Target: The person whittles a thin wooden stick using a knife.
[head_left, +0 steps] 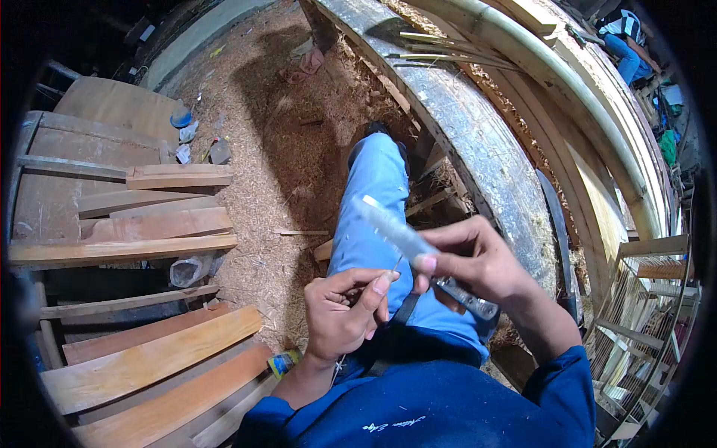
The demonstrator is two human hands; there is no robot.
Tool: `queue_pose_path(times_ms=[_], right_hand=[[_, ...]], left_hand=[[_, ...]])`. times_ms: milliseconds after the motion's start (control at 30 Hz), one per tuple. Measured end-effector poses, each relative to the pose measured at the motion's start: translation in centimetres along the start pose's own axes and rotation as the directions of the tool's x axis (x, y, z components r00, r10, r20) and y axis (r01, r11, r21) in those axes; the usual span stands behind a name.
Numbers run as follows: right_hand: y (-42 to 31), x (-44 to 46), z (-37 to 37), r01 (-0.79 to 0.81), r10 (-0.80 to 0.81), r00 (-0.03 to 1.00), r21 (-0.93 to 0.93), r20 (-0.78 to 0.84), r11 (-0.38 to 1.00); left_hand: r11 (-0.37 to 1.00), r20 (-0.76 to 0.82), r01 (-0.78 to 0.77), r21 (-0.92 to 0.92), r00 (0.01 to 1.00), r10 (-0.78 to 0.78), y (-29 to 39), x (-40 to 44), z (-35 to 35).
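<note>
My right hand [474,261] pinches a pale, flat, blade-like piece [392,228], blurred along its length, that points up and to the left. A metal handle with round rivets or holes [469,300] extends from beneath the same hand. Just to the left, my left hand [347,310] has its thumb and forefinger pressed together on a thin, small item whose shape is too small to make out. Both hands are close together above my lap, over the light blue trousers [366,175].
Wooden boards [160,351] lie stacked on the left. A long worn bench [478,142] curves along the right, with thin sticks [448,52] on it. Wood shavings [246,164] cover the floor. Another person [627,48] sits at the upper right.
</note>
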State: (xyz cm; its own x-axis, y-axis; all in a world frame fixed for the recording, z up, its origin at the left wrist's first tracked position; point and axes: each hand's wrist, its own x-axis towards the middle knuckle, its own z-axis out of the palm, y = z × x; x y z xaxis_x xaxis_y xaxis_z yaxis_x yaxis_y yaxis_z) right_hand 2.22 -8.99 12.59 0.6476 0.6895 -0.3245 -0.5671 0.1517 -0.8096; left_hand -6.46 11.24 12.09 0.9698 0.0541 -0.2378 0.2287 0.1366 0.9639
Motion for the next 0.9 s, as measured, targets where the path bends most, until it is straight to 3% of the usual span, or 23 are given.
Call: queue_pose_path(times_ms=[33,333,400,533,733,833,900], right_hand=[[-0.3,0.0,-0.4,0.034,-0.034,0.998,0.011,-0.051,0.999],[0.3,0.2,0.5,-0.042,0.055,0.989,-0.094,0.139,0.995],[0.2,0.1,0.5,-0.119,0.114,0.973,0.014,0.199,0.993],[0.5,0.1,0.5,-0.128,0.116,0.973,0.046,0.199,0.991],[-0.3,-0.2,1.1,-0.120,0.130,0.982,-0.085,0.134,0.989],[0.5,0.0,1.1,-0.099,0.112,0.988,-0.124,0.103,0.987],[2.1,0.5,0.8,0.111,-0.094,0.989,-0.164,0.110,0.980]], left_hand=[[1.000,-0.006,0.018,0.000,1.000,-0.018,0.0,0.0,0.0],[0.998,0.071,0.040,-0.051,0.997,-0.036,-1.3,0.4,0.1],[0.998,0.080,0.053,-0.021,0.995,-0.051,-1.3,0.4,0.2],[0.998,0.102,0.019,-0.051,0.995,-0.014,-1.5,0.1,0.1],[0.996,0.067,0.059,-0.061,0.996,-0.055,-0.9,0.0,0.5],[0.997,0.054,0.061,-0.047,0.997,-0.058,-1.1,0.0,0.5],[0.998,0.045,0.048,-0.029,0.998,-0.046,-1.4,0.0,0.6]])
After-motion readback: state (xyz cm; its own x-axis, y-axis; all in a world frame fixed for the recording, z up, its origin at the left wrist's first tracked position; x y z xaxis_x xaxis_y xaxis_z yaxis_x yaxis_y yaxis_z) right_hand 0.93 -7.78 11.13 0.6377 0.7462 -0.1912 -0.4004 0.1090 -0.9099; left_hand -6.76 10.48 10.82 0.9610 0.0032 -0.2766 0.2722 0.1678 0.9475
